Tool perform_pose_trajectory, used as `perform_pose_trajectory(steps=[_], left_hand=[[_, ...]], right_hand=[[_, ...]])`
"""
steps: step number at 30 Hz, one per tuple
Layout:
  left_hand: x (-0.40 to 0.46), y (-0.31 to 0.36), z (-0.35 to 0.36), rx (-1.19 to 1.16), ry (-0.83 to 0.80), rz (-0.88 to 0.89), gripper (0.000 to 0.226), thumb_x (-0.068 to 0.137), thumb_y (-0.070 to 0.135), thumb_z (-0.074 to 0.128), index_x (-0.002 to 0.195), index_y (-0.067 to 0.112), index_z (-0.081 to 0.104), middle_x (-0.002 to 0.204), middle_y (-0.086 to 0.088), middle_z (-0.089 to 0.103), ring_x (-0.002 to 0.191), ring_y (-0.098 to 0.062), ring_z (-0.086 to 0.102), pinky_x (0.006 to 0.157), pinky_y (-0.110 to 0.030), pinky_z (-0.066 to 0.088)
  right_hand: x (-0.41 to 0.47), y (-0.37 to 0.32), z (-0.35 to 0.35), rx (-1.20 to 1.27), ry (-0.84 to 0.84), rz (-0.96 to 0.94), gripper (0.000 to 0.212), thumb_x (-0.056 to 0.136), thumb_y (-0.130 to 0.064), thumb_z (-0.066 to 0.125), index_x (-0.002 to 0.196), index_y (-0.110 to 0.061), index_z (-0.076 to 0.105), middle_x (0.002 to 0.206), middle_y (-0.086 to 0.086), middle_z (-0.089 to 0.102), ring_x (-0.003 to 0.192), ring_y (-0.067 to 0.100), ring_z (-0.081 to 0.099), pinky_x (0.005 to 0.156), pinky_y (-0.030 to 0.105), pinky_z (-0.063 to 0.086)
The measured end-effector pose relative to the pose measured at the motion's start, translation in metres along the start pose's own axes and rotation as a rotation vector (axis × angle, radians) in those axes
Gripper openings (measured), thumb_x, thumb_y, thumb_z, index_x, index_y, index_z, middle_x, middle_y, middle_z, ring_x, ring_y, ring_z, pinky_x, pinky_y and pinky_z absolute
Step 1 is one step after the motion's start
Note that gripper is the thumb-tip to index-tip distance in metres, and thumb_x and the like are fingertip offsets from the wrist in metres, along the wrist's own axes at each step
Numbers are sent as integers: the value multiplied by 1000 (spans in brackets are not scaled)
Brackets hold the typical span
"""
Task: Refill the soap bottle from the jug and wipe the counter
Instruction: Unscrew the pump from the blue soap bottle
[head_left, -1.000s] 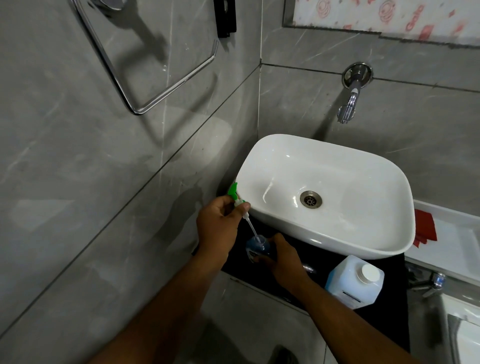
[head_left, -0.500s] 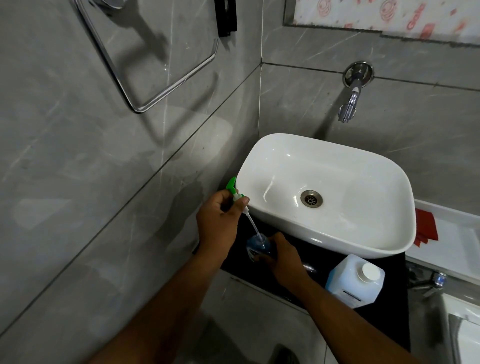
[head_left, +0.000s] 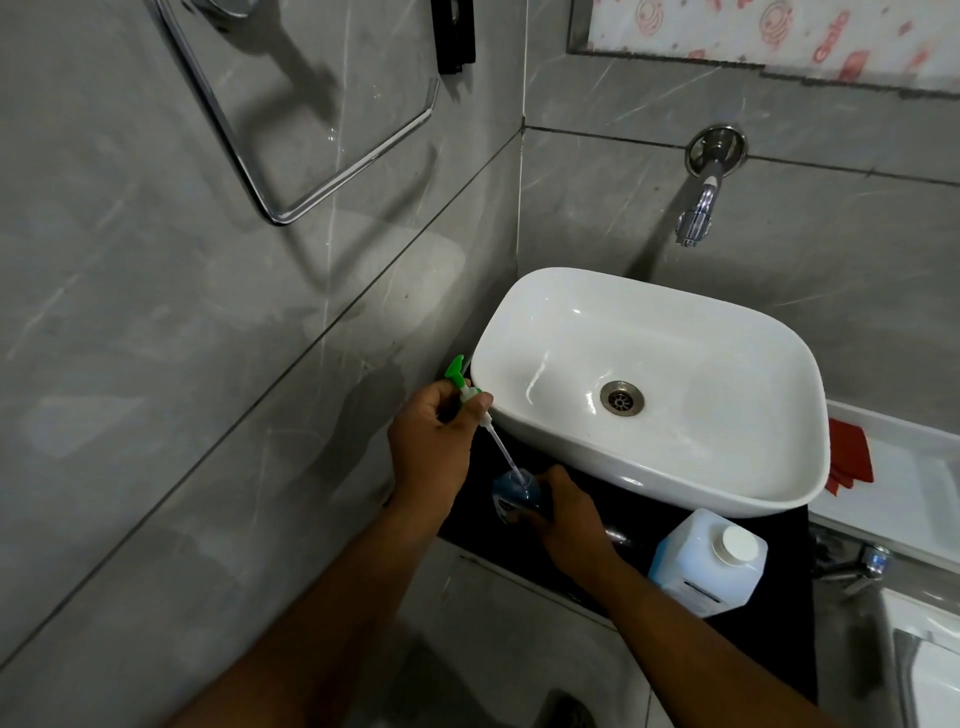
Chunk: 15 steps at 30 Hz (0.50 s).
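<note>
Crowding the soap bottle (head_left: 511, 491): basin (head_left: 571, 447) behind, jug (head_left: 706, 564) beside.

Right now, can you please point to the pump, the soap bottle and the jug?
pump (head_left: 460, 382): head view, on its green top above the left hand.
soap bottle (head_left: 511, 491): head view, on its blue shoulder.
jug (head_left: 698, 564): head view, on its front side.

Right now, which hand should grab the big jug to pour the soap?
The right hand, probably. It is nearer the jug, which stands capped on the black counter to its right. But it holds the soap bottle and must let go. The left hand is busy holding the green pump.
</note>
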<state>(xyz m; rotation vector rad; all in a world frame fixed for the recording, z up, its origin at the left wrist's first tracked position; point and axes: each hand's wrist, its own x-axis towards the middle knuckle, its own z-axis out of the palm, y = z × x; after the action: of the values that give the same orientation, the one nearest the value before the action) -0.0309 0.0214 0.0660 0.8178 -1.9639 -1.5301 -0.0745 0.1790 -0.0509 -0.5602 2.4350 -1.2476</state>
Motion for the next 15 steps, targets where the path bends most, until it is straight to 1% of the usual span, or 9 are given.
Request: perform_pose_trajectory(steps=[3, 4, 7, 10, 11, 13, 15], left_hand=[[9, 2, -7, 39, 13, 70, 19, 72, 40, 77, 85, 29, 68, 82, 14, 70, 79, -1, 66, 71, -25, 54], [14, 2, -11, 44, 23, 77, 20, 71, 40, 77, 84, 29, 67, 80, 14, 70, 77, 0, 66, 69, -23, 53], [35, -4, -24, 38, 49, 29, 26, 67, 44, 79, 81, 25, 68, 80, 5, 72, 75, -10, 68, 66, -26, 53], [48, -19, -27, 37, 48, -75, 31, 62, 47, 79, 74, 23, 64, 75, 1, 71, 66, -11, 67, 55, -21, 50], [50, -26, -25, 64, 36, -106, 32, 62, 46, 80, 74, 22, 63, 74, 0, 70, 66, -13, 67, 56, -23, 50], [51, -43, -18, 141, -18, -176, 32, 64, 43, 81, 73, 20, 60, 73, -4, 68, 67, -22, 65, 62, -31, 53], [48, -60, -7, 223, -74, -252, 35, 66, 39, 82, 64, 19, 53, 66, -10, 64, 62, -25, 60, 63, -37, 52]], right_hand=[[-1, -1, 0, 0, 12, 3, 38, 73, -35, 78, 91, -29, 45, 89, -12, 59, 77, -2, 55, 60, 11, 39], [-2, -1, -1, 4, 19, 5, 38, 73, -35, 78, 91, -28, 46, 90, -10, 59, 78, -1, 56, 62, 13, 41], [-5, 0, -4, 14, 17, 19, 37, 75, -31, 78, 95, -25, 48, 96, -4, 63, 84, 7, 59, 72, 24, 48], [-11, 3, -9, 7, 7, 30, 35, 77, -30, 76, 99, -25, 49, 98, -6, 62, 88, 7, 60, 75, 23, 48], [-14, 4, -11, 2, 17, 38, 34, 77, -28, 76, 99, -26, 49, 97, -7, 62, 88, 6, 60, 74, 22, 47], [-20, 9, -16, -6, 47, 50, 33, 79, -25, 75, 99, -26, 50, 97, -7, 63, 88, 5, 60, 72, 18, 45], [-25, 12, -20, -11, 68, 54, 33, 79, -21, 75, 100, -27, 50, 98, -8, 63, 88, 4, 59, 72, 14, 43]])
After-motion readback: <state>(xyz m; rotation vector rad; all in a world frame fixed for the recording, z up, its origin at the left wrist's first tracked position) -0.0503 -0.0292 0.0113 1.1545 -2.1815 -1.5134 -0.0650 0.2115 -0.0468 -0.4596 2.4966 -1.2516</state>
